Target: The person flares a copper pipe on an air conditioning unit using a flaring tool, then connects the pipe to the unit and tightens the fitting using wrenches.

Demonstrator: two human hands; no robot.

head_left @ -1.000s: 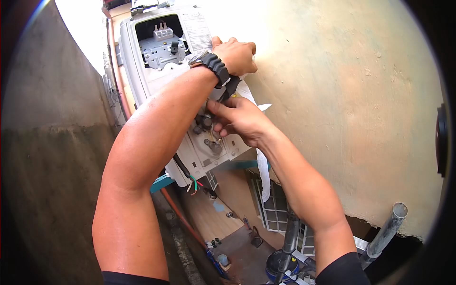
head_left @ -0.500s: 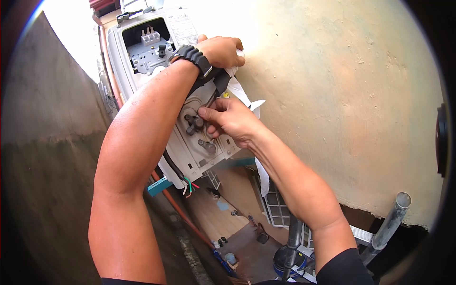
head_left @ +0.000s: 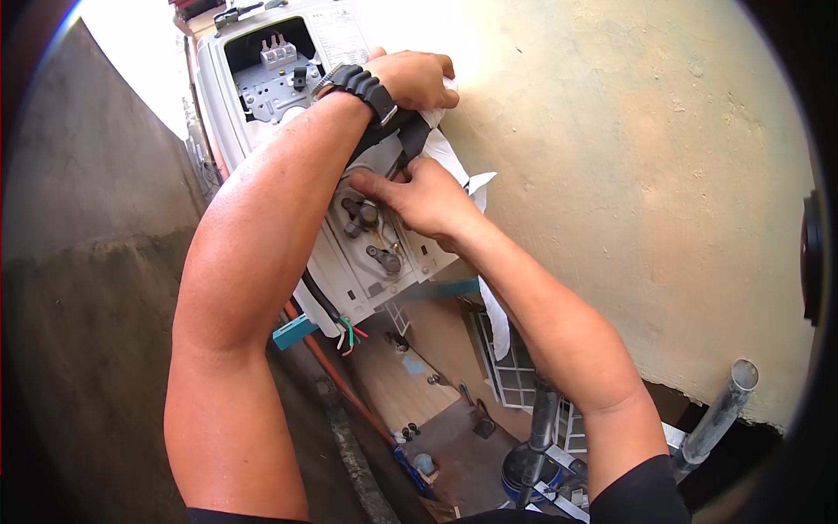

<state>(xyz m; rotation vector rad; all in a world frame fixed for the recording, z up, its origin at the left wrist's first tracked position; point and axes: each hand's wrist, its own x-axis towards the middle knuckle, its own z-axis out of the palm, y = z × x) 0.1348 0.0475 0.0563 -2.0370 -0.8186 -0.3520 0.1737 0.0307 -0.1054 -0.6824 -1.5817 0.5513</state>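
An outdoor air-conditioner unit (head_left: 417,288) stands tilted in view, with two service valves (head_left: 371,214) on its side panel. My left hand (head_left: 421,80), wearing a black watch (head_left: 362,92), reaches across the unit's top and is closed around white wrapping (head_left: 449,85) at its far edge. A black strip (head_left: 414,138) hangs below that hand. My right hand (head_left: 423,196) is at the strip's lower end, just above the valves. Its thumb points left, and its other fingers curl behind, partly hidden, so what they grip is unclear.
An open compartment shows a terminal block (head_left: 279,55). Cut wires (head_left: 351,332) stick out of a black cable at the unit's lower corner. A plaster wall (head_left: 628,175) rises at right, a grey wall (head_left: 96,175) at left. Metal pipes (head_left: 720,410) and a blue-rimmed bucket (head_left: 524,476) are below.
My right hand has moved up from beside the valves toward the black strip, uncovering more of the valves. My left hand stays at the white wrapping. The view has shifted slightly.
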